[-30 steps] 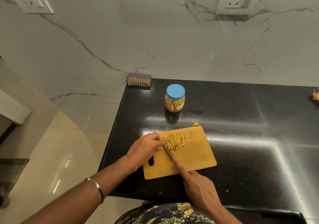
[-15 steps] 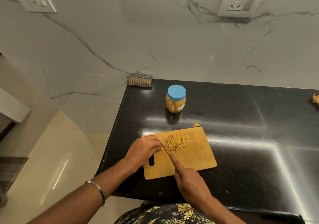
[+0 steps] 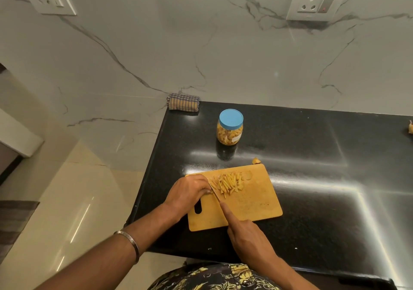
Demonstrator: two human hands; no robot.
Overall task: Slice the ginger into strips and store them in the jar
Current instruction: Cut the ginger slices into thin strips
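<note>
A pile of yellow ginger strips (image 3: 229, 183) lies on the wooden cutting board (image 3: 252, 202). My left hand (image 3: 187, 192) sits at the pile's left edge with fingers curled down onto ginger that the hand mostly hides. My right hand (image 3: 245, 236) grips a knife (image 3: 214, 192), index finger stretched along its spine, the blade down right beside the left fingertips. Behind the board stands a clear jar (image 3: 229, 127) with a blue lid on, filled with yellow pieces.
A small ginger scrap (image 3: 256, 161) lies just beyond the board's far edge. A folded checked cloth (image 3: 183, 102) sits at the black counter's back left corner. Another ginger piece (image 3: 410, 129) is at the far right edge. The counter's left edge drops to the floor.
The knife blade and my right hand have shifted slightly left toward my left fingertips, and the left hand has drawn back a little along the board.
</note>
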